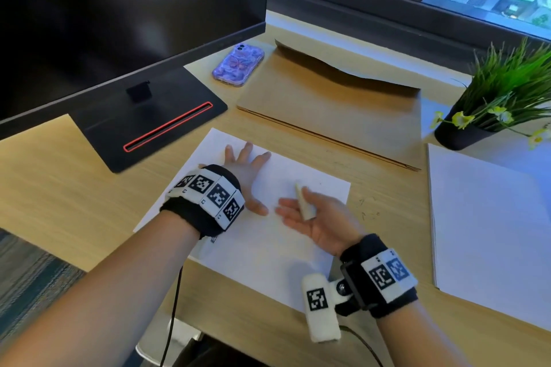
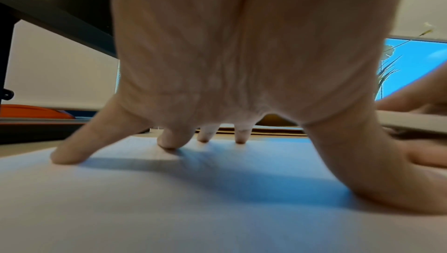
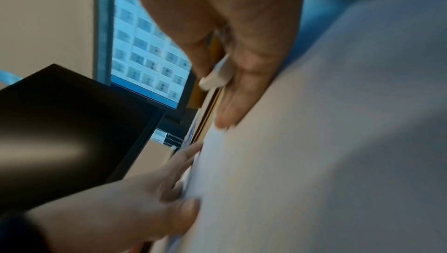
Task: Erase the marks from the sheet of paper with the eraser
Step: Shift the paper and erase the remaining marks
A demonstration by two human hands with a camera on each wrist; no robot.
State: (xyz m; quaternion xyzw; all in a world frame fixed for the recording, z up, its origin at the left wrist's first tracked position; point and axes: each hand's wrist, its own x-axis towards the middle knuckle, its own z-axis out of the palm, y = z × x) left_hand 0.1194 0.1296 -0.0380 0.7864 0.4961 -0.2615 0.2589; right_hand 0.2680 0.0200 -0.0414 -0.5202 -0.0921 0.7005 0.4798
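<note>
A white sheet of paper [image 1: 268, 250] lies on the wooden desk and looks almost blank from the head view. My left hand [image 1: 247, 165] presses flat on its upper left part with the fingers spread. In the left wrist view the fingertips [image 2: 167, 143] touch the paper [image 2: 193, 209]. My right hand [image 1: 298, 207] rests on its edge near the sheet's right side, palm turned up. Its thumb pinches a pale, narrow eraser [image 1: 304, 202] against the straight fingers. The right wrist view shows the eraser [image 3: 219, 75] clamped between thumb and fingers above the paper [image 3: 314, 161].
A black monitor and its stand [image 1: 155, 119] fill the back left. A purple phone [image 1: 238, 64] and a flat cardboard envelope [image 1: 334, 104] lie behind the sheet. A potted plant [image 1: 477, 125] and a second stack of white paper [image 1: 489, 226] are at the right. The desk's front edge is close.
</note>
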